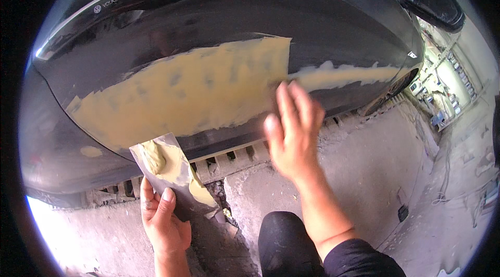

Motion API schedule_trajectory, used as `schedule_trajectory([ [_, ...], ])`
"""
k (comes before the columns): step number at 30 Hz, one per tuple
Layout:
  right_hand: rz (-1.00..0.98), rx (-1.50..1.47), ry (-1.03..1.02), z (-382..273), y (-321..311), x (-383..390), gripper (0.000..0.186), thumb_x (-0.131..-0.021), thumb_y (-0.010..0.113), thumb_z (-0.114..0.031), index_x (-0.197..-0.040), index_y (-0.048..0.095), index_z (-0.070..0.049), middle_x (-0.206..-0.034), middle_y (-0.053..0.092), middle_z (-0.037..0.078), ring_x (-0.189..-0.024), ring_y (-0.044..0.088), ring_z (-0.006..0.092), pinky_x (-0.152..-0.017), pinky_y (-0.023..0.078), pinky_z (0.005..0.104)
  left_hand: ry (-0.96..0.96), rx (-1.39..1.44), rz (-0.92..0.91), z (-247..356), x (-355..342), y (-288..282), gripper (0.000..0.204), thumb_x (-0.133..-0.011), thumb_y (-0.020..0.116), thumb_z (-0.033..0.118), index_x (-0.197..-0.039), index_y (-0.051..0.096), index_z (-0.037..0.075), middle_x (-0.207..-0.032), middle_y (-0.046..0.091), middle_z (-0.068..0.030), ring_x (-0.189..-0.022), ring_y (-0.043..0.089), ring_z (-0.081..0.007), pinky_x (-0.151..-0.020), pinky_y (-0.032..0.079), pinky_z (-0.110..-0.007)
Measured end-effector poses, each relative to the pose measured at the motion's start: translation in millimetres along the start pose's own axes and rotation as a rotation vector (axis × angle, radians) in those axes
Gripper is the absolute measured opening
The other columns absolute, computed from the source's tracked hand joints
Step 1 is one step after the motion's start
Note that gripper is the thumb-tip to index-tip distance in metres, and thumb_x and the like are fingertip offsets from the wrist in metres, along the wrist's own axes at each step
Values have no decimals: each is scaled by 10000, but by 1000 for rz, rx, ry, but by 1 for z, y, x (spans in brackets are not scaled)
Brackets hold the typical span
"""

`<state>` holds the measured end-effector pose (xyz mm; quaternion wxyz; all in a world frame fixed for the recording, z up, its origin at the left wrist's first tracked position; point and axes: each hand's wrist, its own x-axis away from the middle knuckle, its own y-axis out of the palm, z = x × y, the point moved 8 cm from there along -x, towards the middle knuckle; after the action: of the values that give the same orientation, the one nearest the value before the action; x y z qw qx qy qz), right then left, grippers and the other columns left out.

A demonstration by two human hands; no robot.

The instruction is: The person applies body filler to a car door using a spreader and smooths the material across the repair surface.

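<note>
My left hand (161, 219) grips the lower edge of a flat mixing board (179, 196), thumb on top. A mound of yellowish body filler (152, 158) sits on the board's upper end, with more smeared along its side. My right hand (297, 131) is up against the dark car door (229, 14), fingers pointing away and blurred by motion. A dark blurred edge shows between its thumb and fingertips; what it is I cannot make out. A wide coat of yellow filler (192, 87) covers the lower door, with darker patches showing through. A narrower filler strip (349, 75) runs on to the right.
The car's side mirror (434, 1) juts out at upper right, above the front wheel (390, 92). Below the car runs a slotted floor grate (229, 159) beside concrete floor (359, 157). My dark-clad knee (284, 240) is at the bottom. Shelving with items (458, 76) stands far right.
</note>
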<state>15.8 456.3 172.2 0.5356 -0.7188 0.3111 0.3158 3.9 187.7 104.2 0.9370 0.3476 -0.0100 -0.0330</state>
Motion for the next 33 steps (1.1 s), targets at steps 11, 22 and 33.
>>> schedule_trajectory([
  [11, -73, 188, 41, -37, 29, -23, 550, -894, 601, -221, -1420, 464, -142, -1395, 399, 135, -1140, 415, 419, -912, 379, 565, 8, -34, 23, -3, -9, -12, 551, -919, 566, -13, -1441, 389, -20, -1352, 559, -126, -1223, 536, -215, -1082, 378, -363],
  [22, -110, 185, 51, -11, 128, 95, 622, -828, 701, -228, -1418, 506, -198, -1429, 387, 101, -1186, 393, 449, -935, 361, 599, -12, -61, 35, -4, -6, -11, 532, -919, 570, -2, -1425, 409, -24, -1337, 565, -132, -1212, 545, -219, -1070, 392, -364],
  [33, 110, 102, 129, 20, 29, 6, 565, -922, 579, -232, -1444, 446, -63, -1406, 392, 198, -1184, 404, 416, -1024, 344, 548, 23, -71, 34, 1, -1, -12, 520, -930, 550, -10, -1429, 402, -23, -1327, 566, -137, -1206, 548, -224, -1069, 400, -366],
])
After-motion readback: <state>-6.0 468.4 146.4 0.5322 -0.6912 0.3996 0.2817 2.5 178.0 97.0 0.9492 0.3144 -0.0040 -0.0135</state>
